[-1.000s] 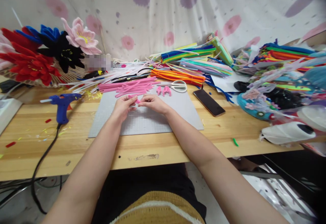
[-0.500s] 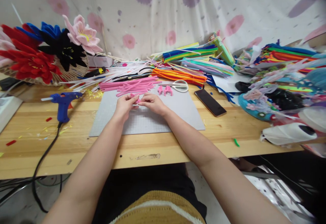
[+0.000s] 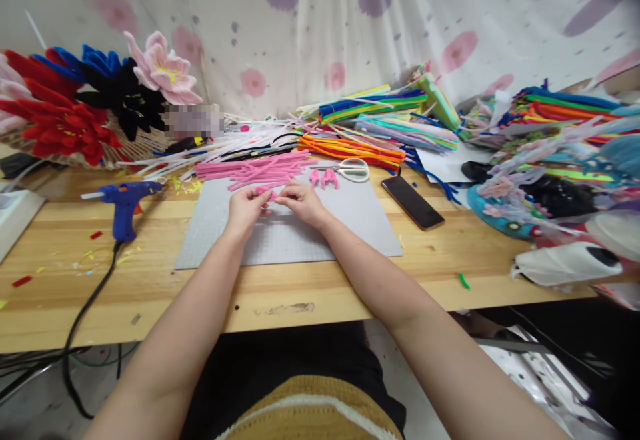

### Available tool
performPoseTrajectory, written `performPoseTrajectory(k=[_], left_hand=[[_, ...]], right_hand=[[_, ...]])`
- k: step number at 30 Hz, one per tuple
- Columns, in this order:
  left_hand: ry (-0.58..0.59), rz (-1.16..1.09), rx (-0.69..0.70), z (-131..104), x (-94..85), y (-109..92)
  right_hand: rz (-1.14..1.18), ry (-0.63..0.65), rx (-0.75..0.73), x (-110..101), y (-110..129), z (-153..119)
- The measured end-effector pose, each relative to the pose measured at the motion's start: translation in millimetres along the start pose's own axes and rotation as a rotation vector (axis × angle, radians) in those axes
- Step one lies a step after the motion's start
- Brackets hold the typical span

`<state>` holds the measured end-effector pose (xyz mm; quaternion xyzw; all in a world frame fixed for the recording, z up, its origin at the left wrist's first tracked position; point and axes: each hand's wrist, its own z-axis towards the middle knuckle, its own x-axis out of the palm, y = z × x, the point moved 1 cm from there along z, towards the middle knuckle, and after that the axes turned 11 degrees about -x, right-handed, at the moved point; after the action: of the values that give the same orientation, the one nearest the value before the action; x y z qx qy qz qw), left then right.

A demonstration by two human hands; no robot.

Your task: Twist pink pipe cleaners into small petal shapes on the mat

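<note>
Over the grey mat [image 3: 290, 240], my left hand [image 3: 246, 209] pinches a small pink fuzzy piece [image 3: 265, 191] between its fingertips. My right hand [image 3: 301, 201] is closed on the same piece from the other side, so the fingertips nearly meet. Fingers partly hide its shape. Just behind lies a pile of pink pipe cleaners [image 3: 270, 168]. Small shaped pink pieces [image 3: 329, 178] rest on the mat to the right of my hands, beside white-handled scissors [image 3: 354, 169].
A blue glue gun [image 3: 125, 207] with a black cord stands at left, near fuzzy flowers [image 3: 65, 123]. A black phone [image 3: 413, 202] lies right of the mat. Orange pipe cleaners [image 3: 353, 151] and other bundles line the back. A white-wrapped roll [image 3: 567, 263] is at right.
The fingers of both hands have shifted slightly around the pink piece, which sits at a different angle. Everything else on the table stays where it was.
</note>
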<state>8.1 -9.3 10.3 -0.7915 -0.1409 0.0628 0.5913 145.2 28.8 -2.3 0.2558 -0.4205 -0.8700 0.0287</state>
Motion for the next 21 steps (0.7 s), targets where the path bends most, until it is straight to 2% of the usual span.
performPoseTrajectory(k=[10, 17, 21], left_hand=[[-0.038, 0.010, -0.054, 0.0, 1.2, 2.3], [0.044, -0.076, 0.020, -1.6, -1.1, -3.5], [0.032, -0.050, 0.043, 0.8, -3.1, -3.1]], right_hand=[[-0.025, -0.012, -0.042, 1.0, 1.1, -1.5], [0.016, 0.020, -0.006, 1.5, -5.6, -0.7], [0.104, 0.042, -0.042, 3.0, -11.7, -0.8]])
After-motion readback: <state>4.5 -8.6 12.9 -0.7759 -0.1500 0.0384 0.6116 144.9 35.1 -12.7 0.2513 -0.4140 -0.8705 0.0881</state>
